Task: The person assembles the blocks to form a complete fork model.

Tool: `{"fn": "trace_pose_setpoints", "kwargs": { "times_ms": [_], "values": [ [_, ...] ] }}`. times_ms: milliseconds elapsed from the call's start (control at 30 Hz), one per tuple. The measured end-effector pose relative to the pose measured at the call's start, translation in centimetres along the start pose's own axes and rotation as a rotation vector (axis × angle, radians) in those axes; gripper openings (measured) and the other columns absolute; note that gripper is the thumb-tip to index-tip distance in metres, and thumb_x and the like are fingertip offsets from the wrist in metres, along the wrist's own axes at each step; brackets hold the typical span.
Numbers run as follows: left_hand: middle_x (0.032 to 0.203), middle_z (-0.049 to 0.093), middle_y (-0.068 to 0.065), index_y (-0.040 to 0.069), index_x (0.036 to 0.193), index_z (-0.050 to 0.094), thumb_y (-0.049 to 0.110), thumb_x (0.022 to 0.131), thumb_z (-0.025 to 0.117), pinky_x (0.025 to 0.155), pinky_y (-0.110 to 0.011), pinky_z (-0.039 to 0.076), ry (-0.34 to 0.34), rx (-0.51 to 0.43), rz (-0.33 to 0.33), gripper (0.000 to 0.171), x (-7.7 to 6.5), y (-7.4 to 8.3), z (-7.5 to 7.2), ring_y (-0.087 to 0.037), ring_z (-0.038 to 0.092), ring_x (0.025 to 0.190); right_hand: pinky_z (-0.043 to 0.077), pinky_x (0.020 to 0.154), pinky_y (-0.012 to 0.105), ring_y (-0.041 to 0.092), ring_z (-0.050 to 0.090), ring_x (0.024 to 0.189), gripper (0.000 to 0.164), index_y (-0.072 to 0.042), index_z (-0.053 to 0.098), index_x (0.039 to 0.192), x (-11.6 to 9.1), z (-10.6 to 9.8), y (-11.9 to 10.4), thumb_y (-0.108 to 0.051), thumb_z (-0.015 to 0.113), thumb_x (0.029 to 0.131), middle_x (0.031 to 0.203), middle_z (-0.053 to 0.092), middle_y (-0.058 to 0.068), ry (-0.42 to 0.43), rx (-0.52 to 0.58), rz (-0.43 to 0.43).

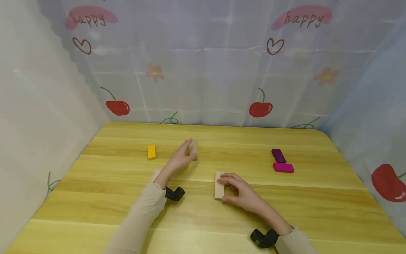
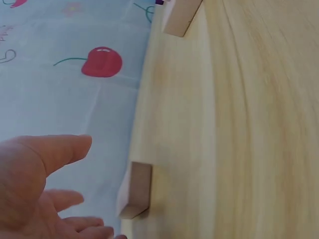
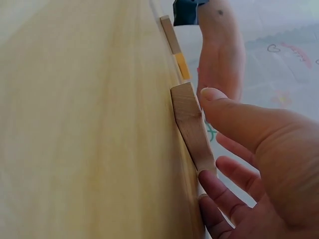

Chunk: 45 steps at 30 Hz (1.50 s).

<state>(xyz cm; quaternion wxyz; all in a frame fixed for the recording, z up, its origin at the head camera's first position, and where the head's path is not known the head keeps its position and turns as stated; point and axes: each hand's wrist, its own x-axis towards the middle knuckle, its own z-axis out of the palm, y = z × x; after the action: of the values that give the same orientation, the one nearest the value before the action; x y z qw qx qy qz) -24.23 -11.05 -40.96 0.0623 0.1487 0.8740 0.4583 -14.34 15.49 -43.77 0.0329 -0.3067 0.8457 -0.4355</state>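
Note:
A plain wooden block [image 1: 192,150] lies toward the back of the table, beside my left hand [image 1: 180,157]. In the left wrist view, that hand's thumb and fingers are spread, apart from the block [image 2: 137,191]. A second plain block [image 1: 219,190] lies nearer the front, under the fingertips of my right hand [image 1: 245,194]. In the right wrist view, the thumb is by one end of this block [image 3: 192,127] and the fingers by the other; firm contact cannot be made out. My left wrist partly hides a third plain block [image 1: 155,174].
A yellow block [image 1: 152,152] lies at the back left. Toward the back right, a purple block [image 1: 278,155] and a magenta block [image 1: 283,167] lie close together. A printed curtain [image 1: 203,70] hangs behind the wooden table [image 1: 190,225]. Black wrist devices [image 1: 264,238] sit on both wrists.

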Motion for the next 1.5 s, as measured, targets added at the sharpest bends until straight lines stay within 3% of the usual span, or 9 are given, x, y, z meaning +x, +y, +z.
{"fn": "trace_pose_setpoints", "kwargs": {
  "times_ms": [100, 233, 567, 800, 1100, 1500],
  "values": [
    [0.152, 0.009, -0.022, 0.001, 0.149, 0.01, 0.019, 0.093, 0.06, 0.109, -0.048, 0.013, 0.022, -0.005, -0.034, 0.077, 0.5, -0.6, 0.8, -0.033, 0.008, 0.138, 0.042, 0.092, 0.04, 0.022, 0.05, 0.109, 0.05, -0.009, 0.058, 0.126, 0.0, 0.1, 0.0, -0.02, 0.075, 0.081, 0.133, 0.045, 0.008, 0.002, 0.002, -0.008],
    [0.152, 0.008, -0.021, 0.002, 0.15, 0.005, 0.02, 0.091, 0.063, 0.109, -0.044, 0.014, 0.054, 0.028, -0.053, 0.085, 1.0, -1.3, 1.6, -0.032, 0.009, 0.138, 0.042, 0.091, 0.04, 0.021, 0.05, 0.11, 0.049, -0.01, 0.058, 0.125, 0.0, 0.2, 0.0, -0.02, 0.076, 0.081, 0.133, 0.046, 0.008, 0.01, -0.014, -0.009],
    [0.15, 0.019, -0.019, 0.001, 0.149, 0.012, 0.014, 0.089, 0.065, 0.106, -0.044, 0.024, 0.12, 0.064, 0.012, 0.081, 1.1, -2.2, 2.6, -0.034, 0.022, 0.135, 0.044, 0.09, 0.039, 0.022, 0.05, 0.113, 0.048, -0.012, 0.059, 0.123, 0.0, 0.5, 0.4, -0.019, 0.076, 0.079, 0.133, 0.045, 0.008, 0.028, -0.032, -0.042],
    [0.144, 0.034, -0.019, 0.001, 0.146, 0.027, 0.011, 0.09, 0.064, 0.101, -0.044, 0.034, 0.166, 0.045, 0.016, 0.069, 0.7, -2.6, 2.6, -0.034, 0.035, 0.129, 0.043, 0.091, 0.039, 0.021, 0.049, 0.113, 0.047, -0.012, 0.059, 0.123, 0.0, 0.5, 0.5, -0.021, 0.075, 0.08, 0.134, 0.045, 0.007, 0.027, -0.029, -0.041],
    [0.133, 0.05, -0.015, 0.0, 0.136, 0.047, 0.006, 0.088, 0.066, 0.098, -0.04, 0.038, 0.218, 0.012, 0.06, 0.052, 0.6, -3.2, 2.7, -0.03, 0.047, 0.121, 0.042, 0.093, 0.04, 0.022, 0.048, 0.116, 0.047, -0.011, 0.059, 0.123, -0.1, 0.4, 0.3, -0.02, 0.075, 0.08, 0.135, 0.045, 0.008, 0.027, -0.032, -0.033],
    [0.124, 0.057, -0.016, -0.001, 0.126, 0.058, -0.001, 0.086, 0.065, 0.095, -0.038, 0.041, 0.293, 0.022, 0.085, 0.04, 0.7, -3.4, 2.5, -0.029, 0.052, 0.115, 0.04, 0.095, 0.044, 0.025, 0.044, 0.121, 0.047, -0.011, 0.06, 0.123, -0.1, 0.5, 0.3, -0.021, 0.075, 0.08, 0.135, 0.045, 0.007, 0.032, -0.043, -0.031]
  ]
}}
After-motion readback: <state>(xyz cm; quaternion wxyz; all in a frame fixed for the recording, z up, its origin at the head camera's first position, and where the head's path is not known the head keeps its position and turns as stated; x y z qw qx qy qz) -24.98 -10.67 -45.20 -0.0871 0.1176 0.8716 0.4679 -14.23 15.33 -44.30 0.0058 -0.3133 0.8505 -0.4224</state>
